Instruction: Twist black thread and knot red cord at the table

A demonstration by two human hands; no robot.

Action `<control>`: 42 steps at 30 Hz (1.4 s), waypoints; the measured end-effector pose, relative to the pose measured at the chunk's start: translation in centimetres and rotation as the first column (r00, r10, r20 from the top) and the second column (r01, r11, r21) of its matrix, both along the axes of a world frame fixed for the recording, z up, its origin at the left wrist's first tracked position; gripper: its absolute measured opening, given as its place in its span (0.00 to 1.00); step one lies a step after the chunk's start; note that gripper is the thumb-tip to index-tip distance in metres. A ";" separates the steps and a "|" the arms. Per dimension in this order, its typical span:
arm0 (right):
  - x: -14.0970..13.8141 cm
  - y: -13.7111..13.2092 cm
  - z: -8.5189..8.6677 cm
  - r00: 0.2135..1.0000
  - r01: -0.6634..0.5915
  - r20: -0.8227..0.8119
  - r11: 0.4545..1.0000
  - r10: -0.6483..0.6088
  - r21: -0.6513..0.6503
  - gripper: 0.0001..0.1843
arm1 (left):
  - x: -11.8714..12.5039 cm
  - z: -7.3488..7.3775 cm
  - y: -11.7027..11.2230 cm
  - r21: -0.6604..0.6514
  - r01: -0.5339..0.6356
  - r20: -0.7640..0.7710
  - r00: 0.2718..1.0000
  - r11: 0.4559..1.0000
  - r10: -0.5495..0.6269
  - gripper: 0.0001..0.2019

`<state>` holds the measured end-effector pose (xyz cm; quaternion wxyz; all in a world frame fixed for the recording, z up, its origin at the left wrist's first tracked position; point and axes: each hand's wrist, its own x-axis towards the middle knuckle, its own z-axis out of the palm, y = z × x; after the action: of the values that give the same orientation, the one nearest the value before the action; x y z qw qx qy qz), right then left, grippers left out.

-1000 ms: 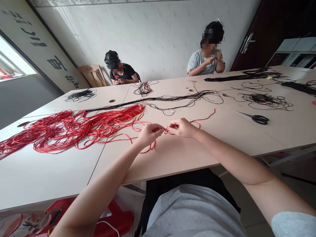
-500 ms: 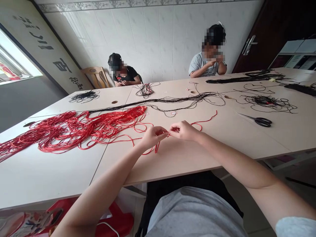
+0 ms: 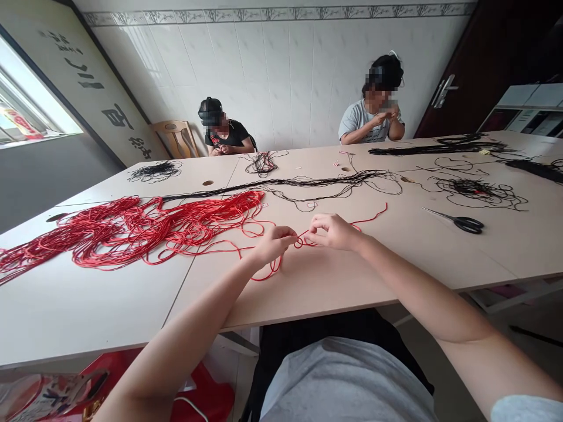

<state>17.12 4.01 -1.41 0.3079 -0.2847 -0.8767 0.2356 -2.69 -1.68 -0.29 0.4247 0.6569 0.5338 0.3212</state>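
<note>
A thin red cord (image 3: 275, 266) is pinched between the thumb and fingers of my left hand (image 3: 273, 243), above the near part of the table. From those fingertips a small loop (image 3: 298, 242) of the cord sticks out to the right. My right hand (image 3: 336, 232) is just beyond the loop, its thumb and forefinger apart. Some of the cord passes beside or behind the right fingers; the exact contact is hidden. The cord's free end (image 3: 386, 206) lies on the table past my right hand. To the left spreads a big heap of red cord (image 3: 171, 228).
Scissors (image 3: 466, 223) lie on the table (image 3: 352, 281) to the right. A long black cord bundle (image 3: 281, 184) crosses the middle, with a black tangle (image 3: 475, 190) at right. Two people (image 3: 226, 135) sit across, working with their hands. A red stool (image 3: 211, 390) is below the left edge.
My right hand has drawn slightly right, away from my left, and its fingertips have parted. A small cord loop now shows between the hands. The camera view has shifted a little.
</note>
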 end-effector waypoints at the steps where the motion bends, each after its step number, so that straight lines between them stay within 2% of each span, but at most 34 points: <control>1: 0.1 0.2 0.0 1.000 0.003 -0.007 1.000 -0.003 0.014 0.13 | 0.0 0.1 -0.1 -0.021 0.012 0.026 1.000 1.000 -0.012 0.10; 6: -0.1 0.2 -0.3 0.994 -0.105 0.041 0.994 0.104 0.014 0.17 | 0.2 0.5 -0.5 -0.098 0.081 0.154 0.986 0.992 -0.065 0.09; 10: 0.4 -0.1 0.6 0.982 -0.131 0.131 0.991 0.133 -0.024 0.05 | 0.0 0.4 -0.2 -0.120 0.104 0.239 0.968 0.987 -0.073 0.07; 12: 2.1 0.2 2.0 0.973 -0.151 0.157 0.980 0.171 -0.129 0.06 | -0.3 0.2 0.1 -0.124 0.103 0.260 0.963 0.987 -0.068 0.07; 14: 4.6 0.8 3.7 0.958 -0.197 0.146 0.939 0.245 -0.283 0.08 | -0.6 -0.1 0.4 -0.132 0.103 0.267 0.961 0.986 -0.065 0.07; 16: 7.3 1.4 4.9 0.949 -0.263 0.058 0.879 0.309 -0.397 0.09 | -0.7 -0.4 0.6 -0.144 0.106 0.267 0.961 0.984 -0.065 0.07; 17: 8.6 1.8 5.3 0.956 -0.279 -0.040 0.854 0.292 -0.438 0.11 | -0.8 -0.5 0.7 -0.150 0.108 0.266 0.962 0.983 -0.065 0.07; 18: 9.8 2.1 5.4 0.959 -0.283 -0.153 0.840 0.239 -0.464 0.13 | -0.8 -0.7 0.7 -0.157 0.110 0.265 0.962 0.982 -0.065 0.07; 20: 11.8 2.9 5.1 0.925 -0.255 -0.372 0.845 0.073 -0.470 0.22 | -0.8 -0.8 0.8 -0.168 0.111 0.262 0.963 0.979 -0.064 0.07; 22: 13.0 3.8 4.5 0.850 -0.141 -0.509 0.871 -0.137 -0.470 0.27 | -0.8 -0.9 0.8 -0.176 0.109 0.258 0.964 0.978 -0.061 0.07; 24: 13.7 4.9 4.0 0.749 0.014 -0.568 0.865 -0.342 -0.502 0.25 | -0.9 -1.0 0.9 -0.183 0.104 0.249 0.967 0.978 -0.056 0.07; 26: 13.8 5.9 3.5 0.674 0.134 -0.547 0.810 -0.497 -0.571 0.21 | -0.9 -0.9 0.8 -0.190 0.100 0.237 0.970 0.977 -0.054 0.08; 30: 13.0 8.3 2.3 0.697 0.251 -0.353 0.674 -0.624 -0.695 0.19 | -0.8 -0.7 0.7 -0.195 0.106 0.226 0.972 0.975 -0.060 0.12; 34: 12.4 10.2 0.6 0.615 0.414 -0.242 0.569 -0.750 -0.710 0.21 | -0.7 -0.5 0.6 -0.184 0.104 0.223 0.973 0.977 -0.062 0.12; 39: 13.1 11.4 -0.6 0.560 0.450 -0.171 0.470 -0.811 -0.759 0.24 | -0.7 -0.3 0.5 -0.182 0.099 0.214 0.975 0.978 -0.059 0.11; 42: 13.9 11.8 -1.1 0.541 0.449 -0.158 0.443 -0.826 -0.776 0.19 | -0.8 -0.4 0.6 -0.183 0.097 0.212 0.976 0.978 -0.057 0.11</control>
<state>30.98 15.82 -2.50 0.4783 -0.6202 -0.4283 0.4507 -3.50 -1.08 -0.71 0.5514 0.5964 0.4896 0.3172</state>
